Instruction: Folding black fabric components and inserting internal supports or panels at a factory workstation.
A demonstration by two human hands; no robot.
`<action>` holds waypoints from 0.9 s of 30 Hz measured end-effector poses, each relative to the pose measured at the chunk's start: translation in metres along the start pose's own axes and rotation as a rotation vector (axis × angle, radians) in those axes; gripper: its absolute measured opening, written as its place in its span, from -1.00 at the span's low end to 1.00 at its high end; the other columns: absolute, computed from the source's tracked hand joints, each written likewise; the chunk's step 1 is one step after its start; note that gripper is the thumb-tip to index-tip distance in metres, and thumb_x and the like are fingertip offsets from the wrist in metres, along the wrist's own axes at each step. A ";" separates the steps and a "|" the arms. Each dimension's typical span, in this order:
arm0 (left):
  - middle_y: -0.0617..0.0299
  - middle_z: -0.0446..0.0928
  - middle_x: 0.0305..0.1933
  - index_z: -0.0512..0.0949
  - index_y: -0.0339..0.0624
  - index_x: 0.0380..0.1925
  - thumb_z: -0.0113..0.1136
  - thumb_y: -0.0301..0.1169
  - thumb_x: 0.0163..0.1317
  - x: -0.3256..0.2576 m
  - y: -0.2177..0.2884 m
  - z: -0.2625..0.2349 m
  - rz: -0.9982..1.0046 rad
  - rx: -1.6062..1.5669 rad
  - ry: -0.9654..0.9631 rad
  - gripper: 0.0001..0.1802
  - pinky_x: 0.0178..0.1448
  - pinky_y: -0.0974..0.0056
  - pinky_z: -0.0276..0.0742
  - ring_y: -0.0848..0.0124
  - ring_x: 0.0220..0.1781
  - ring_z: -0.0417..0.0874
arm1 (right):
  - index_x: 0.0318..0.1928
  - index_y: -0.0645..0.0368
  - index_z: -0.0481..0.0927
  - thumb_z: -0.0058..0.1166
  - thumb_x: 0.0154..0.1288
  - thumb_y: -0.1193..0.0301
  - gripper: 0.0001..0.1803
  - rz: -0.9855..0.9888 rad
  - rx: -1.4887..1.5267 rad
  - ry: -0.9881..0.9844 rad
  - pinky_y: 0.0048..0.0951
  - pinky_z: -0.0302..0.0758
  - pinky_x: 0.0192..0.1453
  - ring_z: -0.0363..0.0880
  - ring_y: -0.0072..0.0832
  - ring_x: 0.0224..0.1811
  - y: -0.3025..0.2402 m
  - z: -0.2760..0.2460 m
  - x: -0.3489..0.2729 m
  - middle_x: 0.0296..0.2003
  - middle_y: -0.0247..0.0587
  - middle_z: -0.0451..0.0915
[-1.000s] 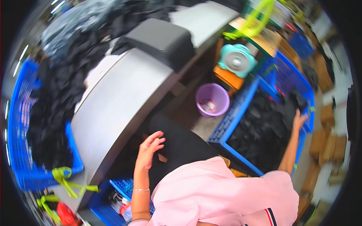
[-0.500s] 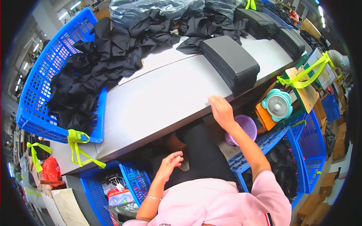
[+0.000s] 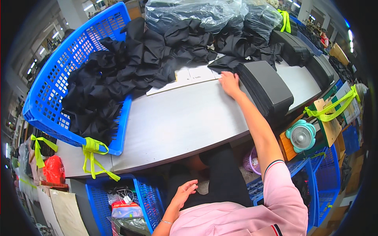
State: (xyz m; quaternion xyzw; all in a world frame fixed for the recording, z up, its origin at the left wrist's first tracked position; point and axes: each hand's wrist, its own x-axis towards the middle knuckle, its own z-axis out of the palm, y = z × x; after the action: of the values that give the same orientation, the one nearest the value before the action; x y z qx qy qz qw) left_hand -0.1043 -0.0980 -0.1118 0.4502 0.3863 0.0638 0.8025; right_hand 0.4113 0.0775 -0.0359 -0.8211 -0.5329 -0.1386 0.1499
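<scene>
My right hand [image 3: 229,83] reaches far over the grey table [image 3: 185,114]. Its fingertips are at the edge of a white board [image 3: 188,78], with fingers slightly bent and nothing visible in them. Just right of it stands a neat stack of black panels [image 3: 265,86] with a smooth grey-black top. Beyond the fingers spreads a crumpled heap of black fabric pieces [image 3: 157,59], which spills out of a tilted blue basket [image 3: 51,98] at the left. My left hand [image 3: 185,193] hovers by my lap, fingers loosely curled and apart from the thumb, holding nothing I can see.
Clear plastic wrapping [image 3: 193,15] covers dark goods at the back. More black stacks [image 3: 291,47] stand at the far right. A turquoise fan [image 3: 301,136] and a purple basket [image 3: 252,161] are below the table's right side. Another blue basket [image 3: 147,196] stands by my left arm.
My right hand has moved forward from the table's near edge to the white board beside the stack. The left hand stays near my lap. The whole view has shifted.
</scene>
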 end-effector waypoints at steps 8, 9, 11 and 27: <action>0.00 0.43 0.32 0.22 -0.28 0.44 0.13 -0.22 0.48 -0.001 0.095 0.023 0.455 -0.265 0.020 -0.35 0.28 0.18 0.53 0.27 0.21 0.60 | 0.17 0.41 0.46 0.15 0.24 0.51 -0.51 -0.392 0.481 0.122 -0.10 0.29 0.37 0.39 -0.04 0.27 -0.173 -0.082 -0.166 0.33 0.03 0.38; -0.03 0.40 0.33 0.12 -0.29 0.48 0.15 -0.24 0.46 0.004 0.110 0.027 0.553 -0.319 0.066 -0.28 0.28 0.17 0.54 0.25 0.20 0.60 | 0.17 0.44 0.46 0.14 0.24 0.50 -0.51 -0.395 0.535 0.107 -0.06 0.31 0.37 0.39 -0.02 0.27 -0.189 -0.094 -0.188 0.35 0.06 0.36; -0.03 0.38 0.29 0.11 -0.35 0.45 0.21 -0.31 0.42 0.016 0.138 0.033 0.691 -0.285 0.289 -0.27 0.24 0.20 0.57 0.25 0.15 0.62 | 0.14 0.48 0.47 0.14 0.27 0.49 -0.54 -0.397 0.540 0.046 -0.04 0.25 0.45 0.34 -0.04 0.35 -0.217 -0.117 -0.228 0.36 0.09 0.34; 0.15 0.59 -0.35 0.68 -0.22 -0.09 0.23 -0.72 0.13 -0.045 0.162 0.089 1.157 0.683 0.344 -0.67 -0.25 0.32 0.53 0.35 -0.34 0.62 | -0.16 0.19 0.57 0.24 0.20 0.44 -0.79 0.063 1.434 -0.134 -0.35 0.51 -0.27 0.58 -0.43 -0.27 -0.216 -0.139 -0.264 -0.25 -0.22 0.63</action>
State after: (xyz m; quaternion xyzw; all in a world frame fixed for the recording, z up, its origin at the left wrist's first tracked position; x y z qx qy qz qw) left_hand -0.0357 -0.0829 0.0647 0.7946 0.2044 0.4268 0.3804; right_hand 0.1004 -0.1134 0.0107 -0.5424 -0.4771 0.3005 0.6228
